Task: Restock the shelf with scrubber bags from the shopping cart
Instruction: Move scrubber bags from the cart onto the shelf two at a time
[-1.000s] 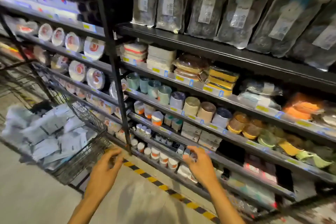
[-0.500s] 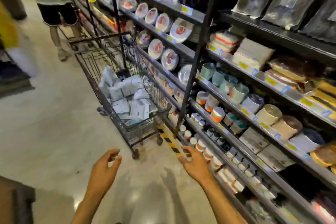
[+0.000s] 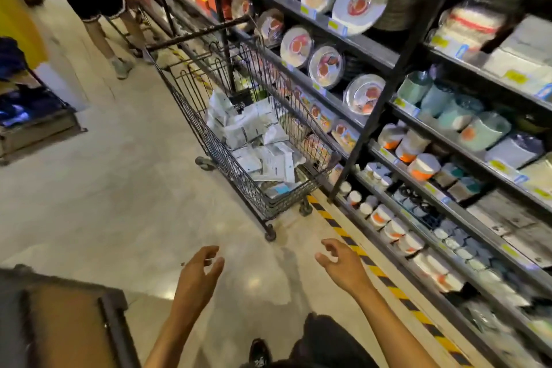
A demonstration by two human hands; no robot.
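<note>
A black wire shopping cart (image 3: pixel 209 140) stands in the aisle ahead of me, close against the shelving. Several white scrubber bags (image 3: pixel 257 140) lie piled inside it. My left hand (image 3: pixel 198 275) is low in front of me, fingers loosely curled and apart, holding nothing. My right hand (image 3: pixel 340 266) is beside it, also empty with fingers spread. Both hands are over the floor, well short of the cart. The black shelf unit (image 3: pixel 373 51) runs along the right with plates, bowls and cups.
Another person's legs (image 3: pixel 98 21) stand beyond the cart at the top left. A low dark display (image 3: pixel 33 116) sits on the left and a brown box edge (image 3: pixel 68 320) at the bottom left. Yellow-black tape (image 3: pixel 358 251) marks the floor by the shelf.
My view has swung left and down from the shelf to the cart and aisle. The cart now appears further ahead. Both hands stay empty and have lowered.
</note>
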